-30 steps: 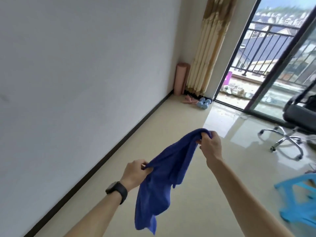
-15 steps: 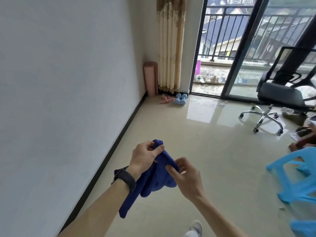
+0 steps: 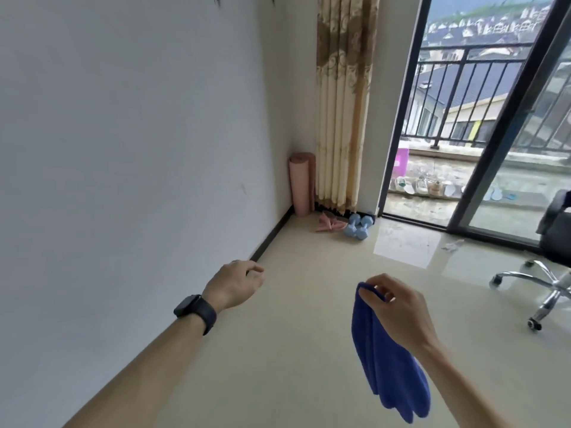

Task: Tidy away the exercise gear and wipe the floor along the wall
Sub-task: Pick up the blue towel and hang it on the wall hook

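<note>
**Cloth hangs from the right hand; the exercise gear lies in the far corner**

The curled fingers (image 3: 374, 294) and thumb of the right hand (image 3: 398, 310) pinch the top fold of a blue fleecy cloth (image 3: 391, 375). The rest of the cloth hangs loose below the wrist, clear of the glossy cream tiled floor (image 3: 293, 350). The left hand (image 3: 236, 282) holds nothing; its fingers are loosely curled and point toward the wall, and a black smartwatch (image 3: 196, 309) sits on its wrist. The two hands are well apart.

To the left stands the plain white wall (image 3: 123, 149), edged at the floor by a dark skirting strip (image 3: 269, 239). In the far corner a rolled pink exercise mat (image 3: 301, 183) stands upright against the wall, just beside a beige patterned curtain (image 3: 343, 103). On the floor below the curtain lie two pale blue dumbbells (image 3: 358, 226), touching each other. Just left of them lies a flat pink item (image 3: 329, 224) too small to identify. At the right edge are the chrome wheeled base and dark seat of an office chair (image 3: 548, 281), near the dark-framed glass balcony door (image 3: 482, 168).
</note>
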`<act>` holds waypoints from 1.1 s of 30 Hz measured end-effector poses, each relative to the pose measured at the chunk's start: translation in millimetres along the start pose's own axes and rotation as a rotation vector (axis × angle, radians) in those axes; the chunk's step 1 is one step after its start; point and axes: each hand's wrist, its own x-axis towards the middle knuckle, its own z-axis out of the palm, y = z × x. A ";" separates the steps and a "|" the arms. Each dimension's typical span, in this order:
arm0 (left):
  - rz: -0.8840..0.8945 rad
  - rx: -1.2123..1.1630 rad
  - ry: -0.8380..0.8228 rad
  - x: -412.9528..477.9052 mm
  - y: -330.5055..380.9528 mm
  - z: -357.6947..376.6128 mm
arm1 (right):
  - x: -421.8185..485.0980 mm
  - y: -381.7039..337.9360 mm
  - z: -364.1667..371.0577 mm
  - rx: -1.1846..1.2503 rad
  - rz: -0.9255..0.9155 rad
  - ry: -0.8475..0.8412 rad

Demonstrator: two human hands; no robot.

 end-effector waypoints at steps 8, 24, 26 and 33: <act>0.083 0.006 0.067 152.9 69.2 19.2 | 168.3 40.0 -60.8 -0.111 -0.038 0.061; 0.180 0.091 0.124 545.2 177.3 -47.8 | 564.1 39.1 -69.8 -0.158 -0.227 0.085; 0.172 0.086 0.128 584.2 182.6 -53.8 | 612.6 46.4 -60.2 -0.150 -0.255 0.070; 0.050 0.024 0.144 715.1 179.0 -68.3 | 787.7 74.7 -12.5 -0.159 -0.384 -0.050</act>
